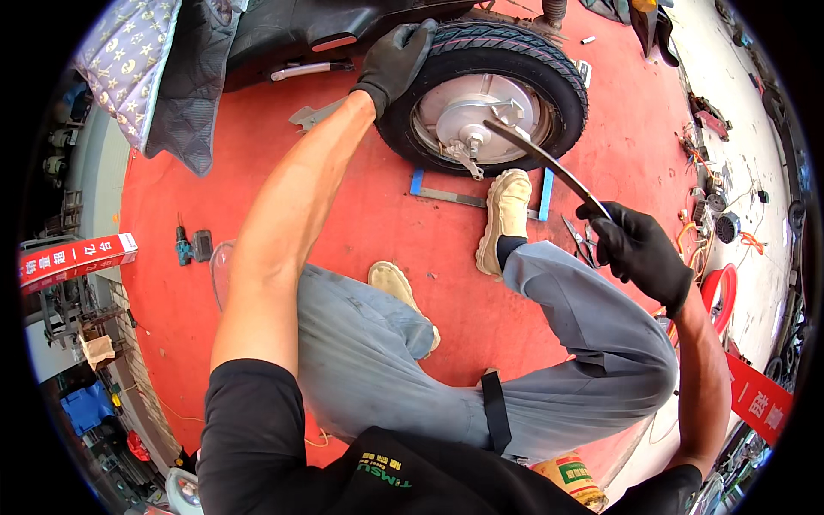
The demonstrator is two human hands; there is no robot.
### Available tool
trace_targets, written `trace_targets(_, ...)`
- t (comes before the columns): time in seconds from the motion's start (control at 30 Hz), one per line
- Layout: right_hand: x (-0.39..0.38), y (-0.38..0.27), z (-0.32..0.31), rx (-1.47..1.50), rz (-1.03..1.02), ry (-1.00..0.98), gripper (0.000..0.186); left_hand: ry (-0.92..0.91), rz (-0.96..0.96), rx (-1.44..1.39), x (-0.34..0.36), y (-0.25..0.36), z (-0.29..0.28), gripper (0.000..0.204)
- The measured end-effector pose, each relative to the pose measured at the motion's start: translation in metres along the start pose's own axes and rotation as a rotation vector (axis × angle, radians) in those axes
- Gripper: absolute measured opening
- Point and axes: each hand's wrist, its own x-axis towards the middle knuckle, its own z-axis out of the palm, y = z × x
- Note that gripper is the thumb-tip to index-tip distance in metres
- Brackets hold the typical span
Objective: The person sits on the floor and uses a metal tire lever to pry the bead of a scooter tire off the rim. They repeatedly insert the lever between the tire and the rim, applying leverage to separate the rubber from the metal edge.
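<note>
A scooter wheel with a black tyre [566,73] and a silver hub [468,116] is at the top middle. My left hand [395,64], in a dark glove, grips the tyre's left side, its fingers over the tread and partly hidden. My right hand [639,253], also gloved, is closed round one end of a tyre lever [558,167], a long, slightly curved dark metal bar. The lever slants up and left, and its far tip overlaps the hub in the picture; whether it touches is not clear. A brake arm [468,159] sticks out below the axle.
The scooter body [292,43] lies behind the wheel, with a patterned cover [129,69] at left. A blue-ended metal frame [455,197] and my shoe [508,210] are below the wheel. Pliers [581,242], a cordless drill [184,246] and a red ring [728,296] lie around.
</note>
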Motion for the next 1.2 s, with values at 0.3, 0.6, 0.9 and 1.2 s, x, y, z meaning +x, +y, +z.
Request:
trace_targets(0.3,0.124,-0.062,0.113,-1.046,-0.281,0.063,0.028,-0.061,-0.135,0.107,-0.002,-0.009,-0.013,0.068)
trace_targets(0.6,0.191,-0.158,0.133,-1.544,-0.221,-0.208,0.030,0.042,-0.026,0.091,-0.005,0.013,-0.015,0.058)
trace_targets(0.9,0.221,-0.196,0.115,-1.553,-0.327,-0.316,0.028,-0.035,-0.092,0.089,0.001,-0.006,-0.017,0.071)
trace_targets(1.2,0.256,-0.187,0.102,-1.394,-0.170,-0.380,0.034,-0.086,-0.063,0.050,-0.006,0.001,-0.029,0.064)
